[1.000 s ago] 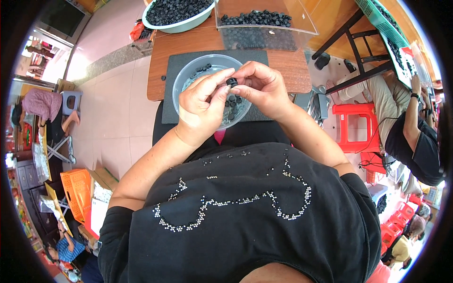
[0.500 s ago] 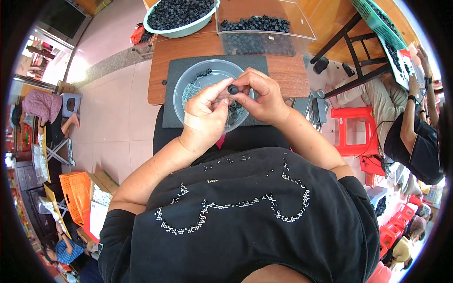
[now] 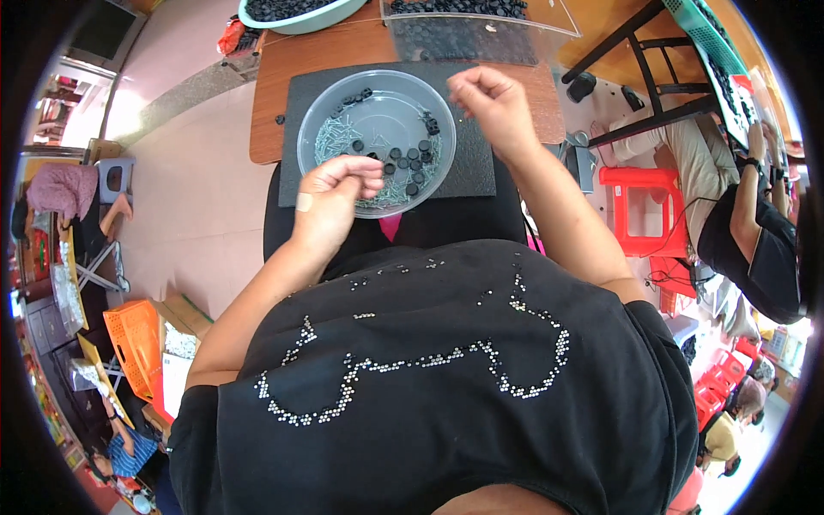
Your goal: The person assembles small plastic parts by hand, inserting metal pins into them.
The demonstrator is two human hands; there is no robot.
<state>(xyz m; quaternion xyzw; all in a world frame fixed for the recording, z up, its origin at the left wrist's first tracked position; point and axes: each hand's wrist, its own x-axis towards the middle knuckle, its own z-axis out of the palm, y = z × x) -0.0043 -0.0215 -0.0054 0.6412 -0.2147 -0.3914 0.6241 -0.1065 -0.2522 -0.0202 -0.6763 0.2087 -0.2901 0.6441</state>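
Left hand (image 3: 335,190) over clear bowl (image 3: 396,108) of black pieces (image 3: 413,154), right hand (image 3: 499,110) off its far right, fingers loosely curled, cannot tell any hold.

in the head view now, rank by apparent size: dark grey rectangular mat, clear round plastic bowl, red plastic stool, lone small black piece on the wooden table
1. Grey mat, partly covered
2. Clear bowl
3. Red stool
4. Black piece, clearly smallest

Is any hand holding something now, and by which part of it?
Cannot tell: neither the left hand nor right hand clearly shows a held thing; either may hide one.
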